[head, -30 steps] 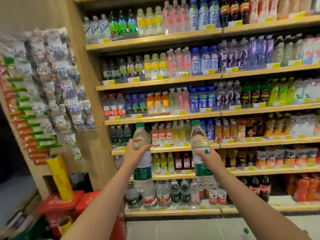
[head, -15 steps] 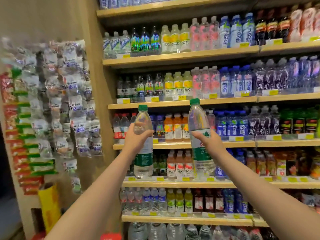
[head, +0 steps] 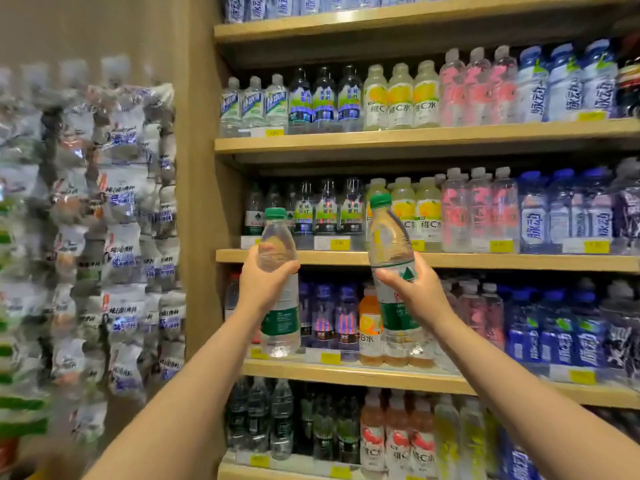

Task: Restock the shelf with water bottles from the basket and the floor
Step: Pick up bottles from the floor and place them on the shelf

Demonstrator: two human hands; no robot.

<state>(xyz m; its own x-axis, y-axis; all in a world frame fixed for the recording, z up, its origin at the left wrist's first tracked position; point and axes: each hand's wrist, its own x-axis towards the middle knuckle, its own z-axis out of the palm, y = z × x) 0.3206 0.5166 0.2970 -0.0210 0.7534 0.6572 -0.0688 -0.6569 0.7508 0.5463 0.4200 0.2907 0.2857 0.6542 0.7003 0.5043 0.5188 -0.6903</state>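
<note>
I hold two clear water bottles with green caps and green labels in front of a wooden shelf unit [head: 450, 259]. My left hand [head: 258, 280] grips the left water bottle [head: 278, 306] around its shoulder, upright. My right hand [head: 412, 289] grips the right water bottle [head: 391, 247] at mid-body, tilted slightly left. Both caps reach the level of the shelf row that has a few matching green-label water bottles [head: 254, 211] at its far left end. The basket and the floor are out of view.
Rows of drink bottles fill every shelf: green-blue labelled bottles [head: 327, 209], yellow-label bottles [head: 427, 213], pink ones [head: 479, 209], blue ones [head: 561, 213]. A rack of hanging snack packets [head: 114, 220] covers the wall at left. A wooden upright [head: 204, 202] bounds the shelves' left side.
Both hands have risen with their bottles from the lower shelves to the row with matching water bottles. The view has tilted upward and closer to the shelves.
</note>
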